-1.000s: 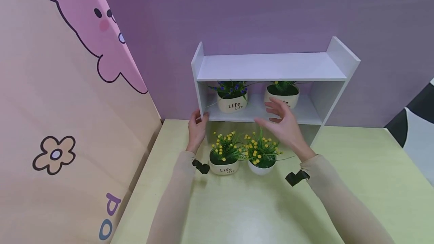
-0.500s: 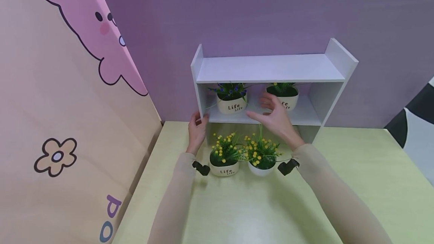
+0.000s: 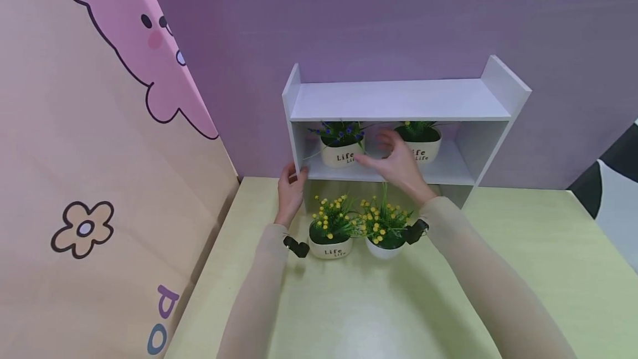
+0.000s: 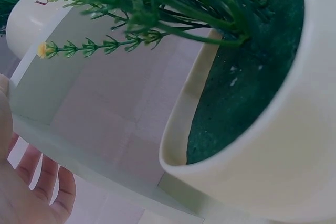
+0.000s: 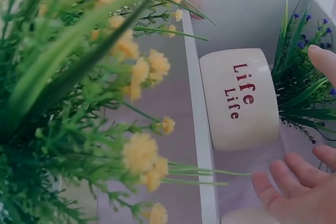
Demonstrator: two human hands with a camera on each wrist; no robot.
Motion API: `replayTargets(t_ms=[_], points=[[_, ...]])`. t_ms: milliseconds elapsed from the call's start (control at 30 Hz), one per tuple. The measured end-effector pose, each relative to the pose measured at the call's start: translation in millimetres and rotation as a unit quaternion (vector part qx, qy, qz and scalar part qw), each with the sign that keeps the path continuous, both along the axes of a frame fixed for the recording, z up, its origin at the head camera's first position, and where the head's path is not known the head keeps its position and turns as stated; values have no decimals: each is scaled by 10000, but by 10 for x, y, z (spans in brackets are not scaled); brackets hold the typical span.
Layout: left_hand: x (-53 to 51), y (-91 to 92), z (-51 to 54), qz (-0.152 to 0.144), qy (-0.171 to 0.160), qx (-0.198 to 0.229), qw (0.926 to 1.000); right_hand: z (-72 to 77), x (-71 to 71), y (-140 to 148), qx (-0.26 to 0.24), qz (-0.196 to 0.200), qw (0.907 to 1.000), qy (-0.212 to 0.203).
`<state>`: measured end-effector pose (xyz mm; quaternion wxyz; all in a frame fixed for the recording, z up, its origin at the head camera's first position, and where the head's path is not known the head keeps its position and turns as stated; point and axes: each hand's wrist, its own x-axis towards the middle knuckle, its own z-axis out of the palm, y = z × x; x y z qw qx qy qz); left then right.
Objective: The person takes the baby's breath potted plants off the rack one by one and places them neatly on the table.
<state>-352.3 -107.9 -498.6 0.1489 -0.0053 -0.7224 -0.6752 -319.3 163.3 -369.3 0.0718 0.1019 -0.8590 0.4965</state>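
At the left side of the white shelf unit (image 3: 399, 101), my left hand (image 3: 290, 195) holds the side panel's front edge, thumb in front and fingers outside. My right hand (image 3: 399, 166) reaches into the middle compartment with fingers spread and nothing between them. Its thumb is close to a cream "Life" pot (image 3: 341, 155) of purple-blue flowers; contact is unclear. In the right wrist view that same pot (image 5: 239, 100) stands on the shelf board, the fingers (image 5: 289, 177) apart from it. Behind my right hand is another "Life" pot (image 3: 427, 150) with yellow flowers, partly hidden.
In front of the lower compartment, a "Life" pot (image 3: 330, 249) and a white pot (image 3: 382, 250), both with yellow flowers, stand on the pale table (image 3: 339, 309). A purple wall (image 3: 389, 15) is behind; a decorated panel (image 3: 129, 154) rises at left.
My right hand has moved left and slightly inward, from before the right-hand pot on the shelf toward the purple-blue flower pot. The left hand stays at the shelf's side.
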Motion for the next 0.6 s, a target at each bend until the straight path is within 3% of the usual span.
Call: replayTargets(t_ms=[267, 600], points=[[-13, 18, 9, -55, -10, -53, 10000, -38, -166, 19, 21, 89, 9995, -308], [16, -20, 27, -24, 78, -118, 9999, -150, -260, -177, -153, 70, 9997, -160]])
